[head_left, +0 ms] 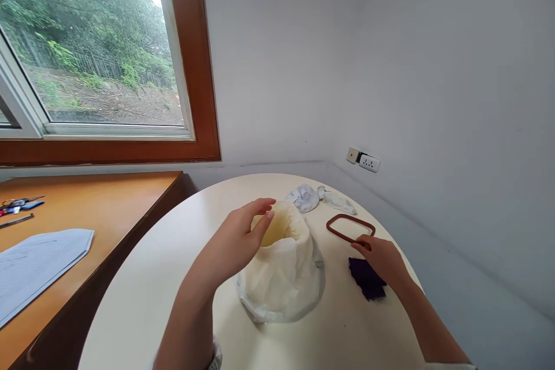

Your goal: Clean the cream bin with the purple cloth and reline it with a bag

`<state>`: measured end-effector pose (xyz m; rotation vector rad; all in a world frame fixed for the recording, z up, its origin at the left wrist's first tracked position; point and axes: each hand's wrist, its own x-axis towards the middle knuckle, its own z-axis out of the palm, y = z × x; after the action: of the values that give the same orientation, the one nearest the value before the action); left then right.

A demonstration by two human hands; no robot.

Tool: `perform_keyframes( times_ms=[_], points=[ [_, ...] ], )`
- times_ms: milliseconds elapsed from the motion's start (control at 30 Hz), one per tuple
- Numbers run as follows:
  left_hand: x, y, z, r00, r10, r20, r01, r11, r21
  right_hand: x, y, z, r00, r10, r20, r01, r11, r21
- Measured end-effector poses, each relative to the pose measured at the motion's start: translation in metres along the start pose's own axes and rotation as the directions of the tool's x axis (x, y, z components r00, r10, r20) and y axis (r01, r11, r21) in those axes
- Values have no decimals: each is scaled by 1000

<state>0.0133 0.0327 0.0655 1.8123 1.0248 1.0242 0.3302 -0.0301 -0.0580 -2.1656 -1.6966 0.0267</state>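
A bin lined with a thin white plastic bag stands upright on the round table, its mouth facing up. The bag is folded over the rim and hangs loosely down the outside. My left hand is at the left side of the mouth, thumb and fingers apart; whether it touches the bag I cannot tell. Off to the right, my right hand pinches the near corner of a brown rounded rectangular ring. Under that hand lies a crumpled dark purple cloth-like piece.
Crumpled white plastic or paper lies at the back of the round table. On the left, a wooden desk bears papers and small tools. A wall socket sits behind, near the window.
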Motion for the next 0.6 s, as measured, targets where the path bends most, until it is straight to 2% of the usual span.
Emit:
perform_keyframes(
  times_ms=[167,267,467,600],
  points=[
    [-3,2,-8,994,-27,108,0,970,243,9,5,20,988,147,43,-147,989,-11],
    [-3,2,-10,987,-32,155,-23,939,342,13,4,29,986,157,52,-157,988,0],
    [-2,-1,-11,991,-29,129,-25,920,392,13,-3,35,986,149,77,-150,989,11],
    [2,-6,-14,996,-9,93,-28,922,387,13,-15,34,990,137,16,-137,990,18]
  ],
)
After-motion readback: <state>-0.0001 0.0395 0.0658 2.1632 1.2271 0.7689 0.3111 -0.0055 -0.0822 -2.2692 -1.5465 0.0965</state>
